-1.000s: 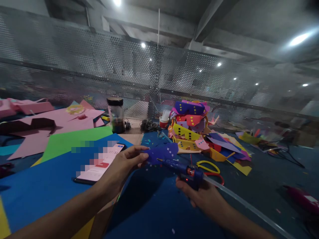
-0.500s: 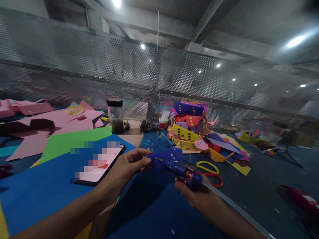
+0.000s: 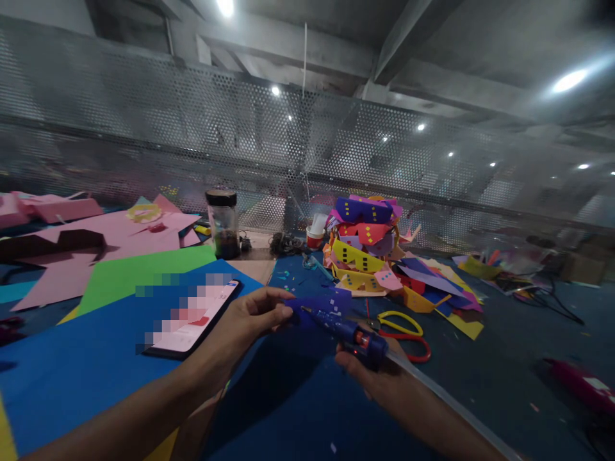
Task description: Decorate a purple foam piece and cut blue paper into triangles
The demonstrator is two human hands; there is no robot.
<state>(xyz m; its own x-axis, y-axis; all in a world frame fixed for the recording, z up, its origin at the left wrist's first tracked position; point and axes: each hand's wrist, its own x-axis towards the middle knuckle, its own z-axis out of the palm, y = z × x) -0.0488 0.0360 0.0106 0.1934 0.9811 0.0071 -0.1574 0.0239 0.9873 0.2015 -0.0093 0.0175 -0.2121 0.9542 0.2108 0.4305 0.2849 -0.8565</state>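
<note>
My left hand (image 3: 250, 318) pinches the left edge of a dark blue paper cut-out (image 3: 323, 303) dotted with small light squares, holding it just above the table. My right hand (image 3: 379, 376) grips a blue hot glue gun (image 3: 353, 332), whose nozzle rests on the cut-out near my left fingertips. A clear glue stick (image 3: 446, 402) trails back from the gun along my right forearm. A red indicator light glows on the gun's body.
A phone (image 3: 189, 317) lies on a blue sheet (image 3: 72, 365) to the left. Yellow and red scissors (image 3: 401, 326) lie right of the gun. A pile of coloured paper shapes (image 3: 369, 246), a dark jar (image 3: 223, 223), pink sheets (image 3: 120, 240) and a green sheet (image 3: 139, 269) lie further back. A perforated metal wall stands behind.
Both hands have lowered a little toward the table with the cut-out and glue gun; the nozzle has stayed against the paper.
</note>
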